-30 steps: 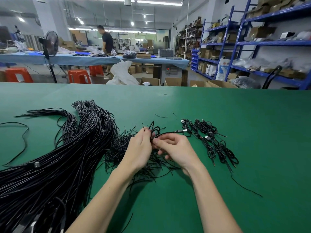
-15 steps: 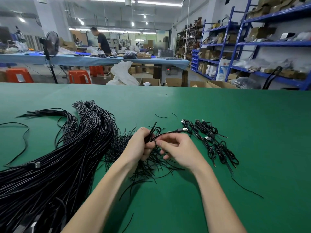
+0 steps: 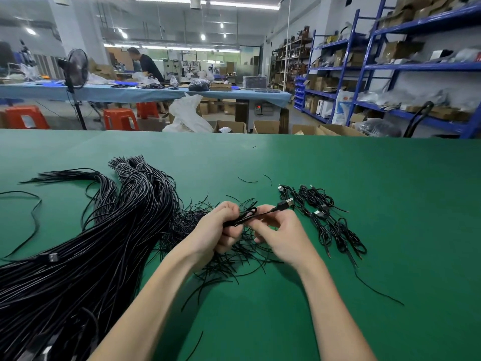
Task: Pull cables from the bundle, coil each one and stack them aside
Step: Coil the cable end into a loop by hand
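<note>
Left hand (image 3: 213, 227), right hand (image 3: 282, 234) close together, fingers curled.

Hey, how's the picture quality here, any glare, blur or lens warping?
Head view: wide-angle warp bows the blue shelving; ceiling lights blow out; soft shadows under both forearms on the green table; cable and hands sharp, background hazier.

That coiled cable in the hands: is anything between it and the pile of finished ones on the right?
Nothing visible. The coiled cable, held by the left hand and right hand, has only bare green table between it and the stack of coiled cables.
</note>
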